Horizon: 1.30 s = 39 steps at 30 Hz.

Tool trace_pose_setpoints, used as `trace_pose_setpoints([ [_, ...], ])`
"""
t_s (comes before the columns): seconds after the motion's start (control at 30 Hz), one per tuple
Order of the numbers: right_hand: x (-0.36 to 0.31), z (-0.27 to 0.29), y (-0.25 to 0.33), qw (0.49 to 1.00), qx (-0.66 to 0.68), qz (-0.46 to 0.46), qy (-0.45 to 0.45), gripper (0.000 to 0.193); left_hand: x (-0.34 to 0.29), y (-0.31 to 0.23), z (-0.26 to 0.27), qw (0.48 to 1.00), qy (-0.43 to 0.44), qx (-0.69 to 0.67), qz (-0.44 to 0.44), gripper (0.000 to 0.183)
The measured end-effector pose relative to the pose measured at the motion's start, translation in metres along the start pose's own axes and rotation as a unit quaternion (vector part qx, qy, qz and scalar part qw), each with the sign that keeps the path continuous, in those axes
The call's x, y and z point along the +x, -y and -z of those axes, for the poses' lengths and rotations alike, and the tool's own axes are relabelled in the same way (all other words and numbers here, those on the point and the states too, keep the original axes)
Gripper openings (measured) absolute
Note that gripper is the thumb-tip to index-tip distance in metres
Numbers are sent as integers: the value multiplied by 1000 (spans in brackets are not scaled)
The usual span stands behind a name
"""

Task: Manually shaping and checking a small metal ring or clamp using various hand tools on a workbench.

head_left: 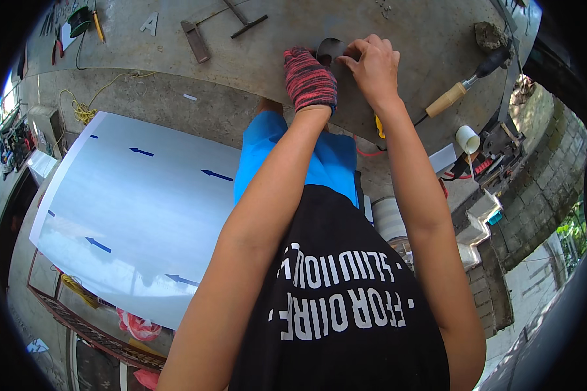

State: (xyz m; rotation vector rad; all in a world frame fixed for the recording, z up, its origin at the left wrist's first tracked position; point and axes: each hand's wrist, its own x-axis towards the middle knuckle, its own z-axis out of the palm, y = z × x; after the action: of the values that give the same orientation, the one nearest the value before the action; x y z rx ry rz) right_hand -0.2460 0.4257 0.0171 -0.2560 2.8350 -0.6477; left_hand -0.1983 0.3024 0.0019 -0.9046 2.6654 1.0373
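A small curved strip of sheet metal (pixel 331 47) is held above the grey table top. My left hand (pixel 310 79), in a red and black striped knit glove, closes on its left side. The thumb and fingertips of my bare right hand (pixel 376 65) pinch its right edge. The glove and fingers hide part of the strip's lower end. To the right lies a wooden-handled tool (pixel 447 99) with a dark, thick tip, like a large soldering iron. Left of my hands are a hammer-like metal piece (pixel 195 41) and a T-shaped metal bar (pixel 248 26).
On the table (pixel 254 65) are a letter-shaped metal cutout (pixel 149 25), a dark green wire spool (pixel 79 21), pliers (pixel 58 49) and a stone-like lump (pixel 490 36). A white cup (pixel 467 139) is at right. A large pale sheet (pixel 143 195) with blue arrows lies below left.
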Motion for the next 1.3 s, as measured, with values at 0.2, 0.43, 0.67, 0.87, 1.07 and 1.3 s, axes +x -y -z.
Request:
trace_pose_setpoints([
  [0.2, -2, 21, -14, 996, 49, -48, -51, 15, 0, 0, 0, 1000, -17, 1, -7, 34],
  [0.43, 24, 36, -65, 982, 70, -123, -124, 11, 0, 1, 1, 1000, -16, 17, -6, 37],
  [0.67, 53, 32, -69, 987, 4, -82, -135, 14, -1, -2, 3, 1000, -6, 15, -5, 37],
  [0.87, 75, 28, -65, 992, -21, -65, -108, 14, 0, -2, 3, 1000, -7, 18, -2, 37],
  [1.07, 79, 29, -66, 992, -39, -43, -114, 15, 0, -4, 5, 1000, -6, 16, -4, 38],
  [1.3, 80, 35, -63, 994, -51, -48, -88, 14, 0, -4, 5, 1000, -6, 16, -8, 36],
])
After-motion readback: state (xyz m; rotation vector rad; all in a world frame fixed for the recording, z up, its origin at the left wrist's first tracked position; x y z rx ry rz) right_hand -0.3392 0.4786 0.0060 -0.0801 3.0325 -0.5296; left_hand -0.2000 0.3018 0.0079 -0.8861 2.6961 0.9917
